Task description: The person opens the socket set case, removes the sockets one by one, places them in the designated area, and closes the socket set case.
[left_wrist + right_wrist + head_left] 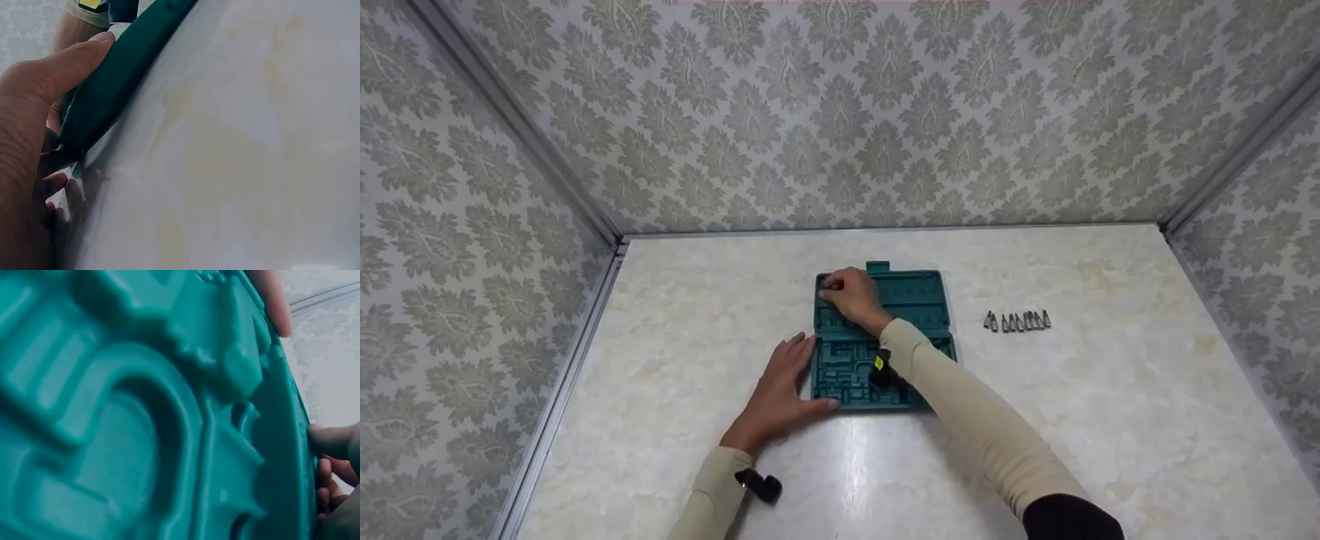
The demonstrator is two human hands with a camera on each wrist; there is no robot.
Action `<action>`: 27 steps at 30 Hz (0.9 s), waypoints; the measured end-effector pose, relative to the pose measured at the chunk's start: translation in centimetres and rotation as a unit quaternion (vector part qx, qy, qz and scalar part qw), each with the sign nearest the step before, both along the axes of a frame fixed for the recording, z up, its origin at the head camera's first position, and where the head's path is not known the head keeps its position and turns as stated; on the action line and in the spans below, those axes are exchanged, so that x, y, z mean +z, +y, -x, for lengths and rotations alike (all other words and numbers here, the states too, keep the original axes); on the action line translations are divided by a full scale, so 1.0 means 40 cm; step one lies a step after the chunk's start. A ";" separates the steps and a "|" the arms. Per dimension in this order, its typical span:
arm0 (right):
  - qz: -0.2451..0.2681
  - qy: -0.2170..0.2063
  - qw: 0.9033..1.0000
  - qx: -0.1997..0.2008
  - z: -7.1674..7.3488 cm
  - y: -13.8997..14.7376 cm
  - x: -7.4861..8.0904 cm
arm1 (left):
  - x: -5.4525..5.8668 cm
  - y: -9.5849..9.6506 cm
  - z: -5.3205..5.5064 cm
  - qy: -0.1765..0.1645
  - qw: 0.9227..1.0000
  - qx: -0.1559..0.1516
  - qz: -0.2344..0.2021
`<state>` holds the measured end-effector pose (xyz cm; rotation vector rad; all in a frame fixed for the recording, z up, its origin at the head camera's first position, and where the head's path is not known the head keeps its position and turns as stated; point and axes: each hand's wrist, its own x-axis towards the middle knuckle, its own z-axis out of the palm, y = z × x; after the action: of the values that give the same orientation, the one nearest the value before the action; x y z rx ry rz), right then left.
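Observation:
A green plastic case [911,291] lies unfolded on the table, its moulded recesses facing up. At the far left corner of its lid half, my right hand [853,296] pinches a small dark piece [831,286], mostly covered by the fingertips. My left hand [784,390] rests at the left side of the near half. Its thumb touches the near rim and its fingers lie along the left edge, as the left wrist view shows the thumb [84,59] on the rim. Up close in the right wrist view are the tray's recesses [121,444].
Right of the case, several small pointed metal bits [1018,322] stand or lie in a loose row. A latch tab [877,266] sticks out at the lid's far edge. Patterned wall panels [847,112] border the pale marbled table [697,300] at the back and sides.

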<state>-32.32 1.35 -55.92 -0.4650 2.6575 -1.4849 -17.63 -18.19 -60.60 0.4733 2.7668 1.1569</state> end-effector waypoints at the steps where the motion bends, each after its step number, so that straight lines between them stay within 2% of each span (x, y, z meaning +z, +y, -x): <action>1: 0.012 -0.001 1.000 -0.003 0.001 0.000 0.000 | 0.000 -0.001 0.000 0.001 1.000 0.001 -0.001; 6: 0.078 0.006 0.997 -0.005 0.005 0.022 0.007 | 0.001 0.000 0.001 0.003 1.000 0.004 -0.001; 8: 0.089 0.011 0.996 -0.005 0.005 0.041 0.012 | 0.001 0.002 0.000 0.001 1.000 0.006 0.000; 17: 0.089 0.010 0.996 0.010 -0.017 0.141 0.055 | 0.005 0.005 -0.005 -0.005 1.000 0.013 0.002; 27: 0.064 0.033 0.997 0.030 -0.041 0.227 0.062 | -0.004 0.004 -0.003 0.015 1.000 0.007 -0.006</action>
<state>-30.66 10.43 -53.43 -0.6061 2.5817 -1.6577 -17.51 -18.03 -60.75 0.4776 2.7940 1.1783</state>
